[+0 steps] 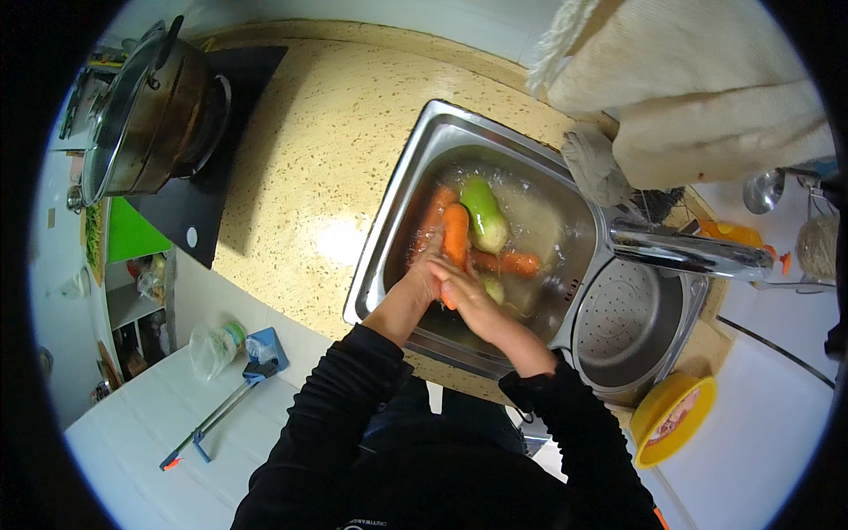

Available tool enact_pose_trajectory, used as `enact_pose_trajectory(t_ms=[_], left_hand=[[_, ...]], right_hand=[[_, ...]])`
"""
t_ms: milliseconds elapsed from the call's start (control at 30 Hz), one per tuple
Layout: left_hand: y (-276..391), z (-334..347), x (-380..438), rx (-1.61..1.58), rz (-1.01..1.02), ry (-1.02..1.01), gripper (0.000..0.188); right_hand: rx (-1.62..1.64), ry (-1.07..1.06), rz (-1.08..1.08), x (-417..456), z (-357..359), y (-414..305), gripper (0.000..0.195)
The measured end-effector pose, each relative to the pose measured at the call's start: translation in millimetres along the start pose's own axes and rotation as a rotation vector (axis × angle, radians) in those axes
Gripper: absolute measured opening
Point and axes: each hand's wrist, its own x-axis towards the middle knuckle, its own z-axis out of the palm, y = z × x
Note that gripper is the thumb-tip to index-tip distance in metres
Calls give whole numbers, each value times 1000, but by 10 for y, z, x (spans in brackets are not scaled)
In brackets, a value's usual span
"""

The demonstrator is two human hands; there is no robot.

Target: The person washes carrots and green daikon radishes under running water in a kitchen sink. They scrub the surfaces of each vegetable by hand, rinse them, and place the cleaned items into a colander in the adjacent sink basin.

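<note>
Over the large basin of a stainless steel sink [404, 159], both of my hands are closed around one carrot [455, 228]. My left hand [425, 275] lies along its left side, and my right hand [464, 291] presses from the right. The carrot's upper part shows above my fingers; part of its lower end is hidden. Cloudy water in the basin holds a green radish [483, 212] just right of the held carrot, another carrot [434, 209] to the left and a carrot [520, 264] to the right. A pale green vegetable [493, 289] is partly hidden by my right hand.
A chrome faucet [689, 252] stands right of the basin, above a smaller basin with a perforated strainer [613, 305]. Cloths [689, 86] hang at the upper right. A yellow bowl [705, 411] is at the lower right. A lidded pot [146, 126] stands on the cooktop at left.
</note>
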Motion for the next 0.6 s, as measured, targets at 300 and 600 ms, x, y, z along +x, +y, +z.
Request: enact_pose_trajectory(t_ms=[300,600], left_hand=[[213,213,-168,602,229,222,68],[170,-115,-40,1612,586,509,77]], right_hand=[[-945,219,617,87,-674,1369,53],[-1053,-130,735,-80,-805,910,59]])
